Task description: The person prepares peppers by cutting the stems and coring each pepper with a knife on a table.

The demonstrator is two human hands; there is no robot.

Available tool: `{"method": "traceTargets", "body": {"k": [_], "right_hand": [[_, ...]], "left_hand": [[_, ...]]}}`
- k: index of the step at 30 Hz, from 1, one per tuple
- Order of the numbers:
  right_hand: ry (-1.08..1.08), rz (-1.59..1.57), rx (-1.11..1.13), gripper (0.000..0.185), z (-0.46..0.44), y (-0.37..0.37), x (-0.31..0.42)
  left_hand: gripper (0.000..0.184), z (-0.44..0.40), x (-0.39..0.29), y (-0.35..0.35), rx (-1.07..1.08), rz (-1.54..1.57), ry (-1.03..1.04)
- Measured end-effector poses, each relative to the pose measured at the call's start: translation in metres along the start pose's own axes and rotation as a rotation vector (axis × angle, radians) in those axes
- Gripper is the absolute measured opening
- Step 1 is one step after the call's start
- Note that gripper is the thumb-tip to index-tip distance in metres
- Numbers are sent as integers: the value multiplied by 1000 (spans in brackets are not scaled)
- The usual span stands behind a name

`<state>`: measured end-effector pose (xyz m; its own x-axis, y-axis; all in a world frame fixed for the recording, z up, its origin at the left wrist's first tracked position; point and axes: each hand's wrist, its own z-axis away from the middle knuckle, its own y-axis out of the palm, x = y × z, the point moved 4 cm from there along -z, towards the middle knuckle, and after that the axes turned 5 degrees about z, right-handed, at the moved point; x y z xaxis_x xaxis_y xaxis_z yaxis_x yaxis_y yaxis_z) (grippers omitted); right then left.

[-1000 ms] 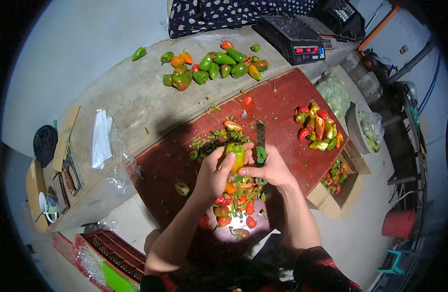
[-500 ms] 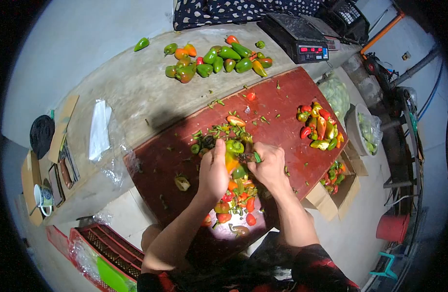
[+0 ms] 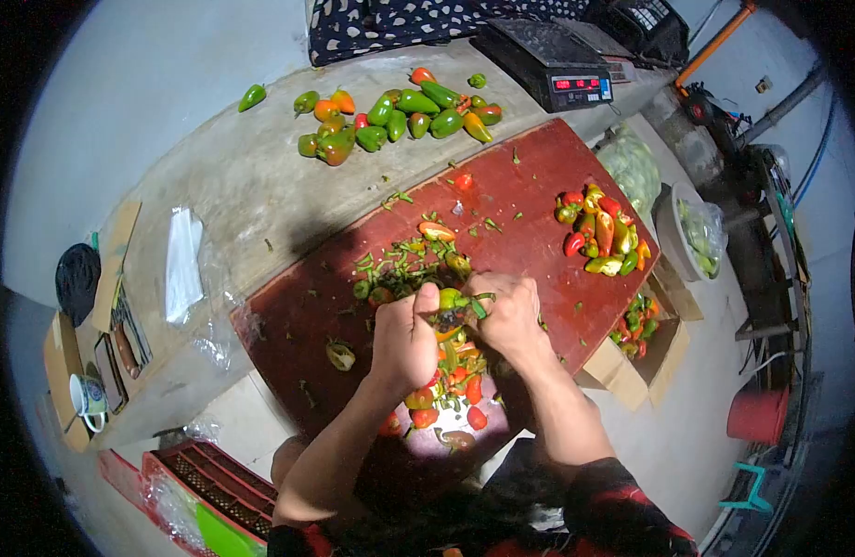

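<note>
A yellow-green pepper point(image 3: 449, 299) is held between my two hands above the red tabletop. My left hand point(image 3: 405, 339) wraps its left side, with the thumb pointing up. On the other side, my right hand point(image 3: 505, 316) has its fingers curled at the stem end. A green stem-like piece point(image 3: 481, 304) sticks out beside those fingers, and a dark part shows between the hands. Fingers hide much of the pepper. Under and in front of the hands lies a heap of red, orange and green peppers point(image 3: 455, 381). Cut-off stems point(image 3: 404, 266) are piled just beyond.
Whole peppers point(image 3: 418, 116) lie on the concrete ledge, left of a digital scale point(image 3: 576, 84). More peppers point(image 3: 602, 232) are piled at the red table's point(image 3: 530, 186) right. Beside it stand a cardboard box point(image 3: 664, 348) of peppers and a white bucket point(image 3: 673, 223). A crate point(image 3: 209, 483) is lower left.
My hands have drawn closer together around the pepper, covering more of it. My right hand has turned slightly. The whole scene has shifted a little as the head camera moved.
</note>
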<state>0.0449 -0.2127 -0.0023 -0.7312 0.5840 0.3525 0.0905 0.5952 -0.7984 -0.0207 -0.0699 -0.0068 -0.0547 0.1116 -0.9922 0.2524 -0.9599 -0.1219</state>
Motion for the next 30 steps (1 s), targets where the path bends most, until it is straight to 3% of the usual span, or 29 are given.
{"method": "traceTargets", "body": {"k": [3, 7, 9, 10, 15, 17, 19, 20, 30], "right_hand": [[267, 356, 147, 8, -4, 4, -40], [270, 277, -16, 16, -13, -19, -55], [270, 52, -69, 19, -6, -15, -46], [348, -39, 7, 18, -2, -10, -46], [347, -312, 56, 23, 0, -8, -23], [380, -637, 131, 21, 0, -3, -18], [351, -638, 141, 21, -2, -4, -16], [395, -694, 164, 24, -2, -4, -14], [383, -701, 131, 47, -4, -7, -12]], "left_hand": [[56, 3, -2, 4, 27, 50, -42], [52, 6, -4, 2, 56, 256, -74], [50, 1, 9, 3, 41, 360, -152], [49, -1, 13, 3, 45, 359, -116], [38, -8, 7, 3, 4, 295, -33], [33, -11, 8, 3, 61, 306, 2], [34, -8, -2, 3, 75, 289, -162], [38, -9, 2, 2, 179, 318, -183], [37, -10, 1, 10, 278, 405, -37]]}}
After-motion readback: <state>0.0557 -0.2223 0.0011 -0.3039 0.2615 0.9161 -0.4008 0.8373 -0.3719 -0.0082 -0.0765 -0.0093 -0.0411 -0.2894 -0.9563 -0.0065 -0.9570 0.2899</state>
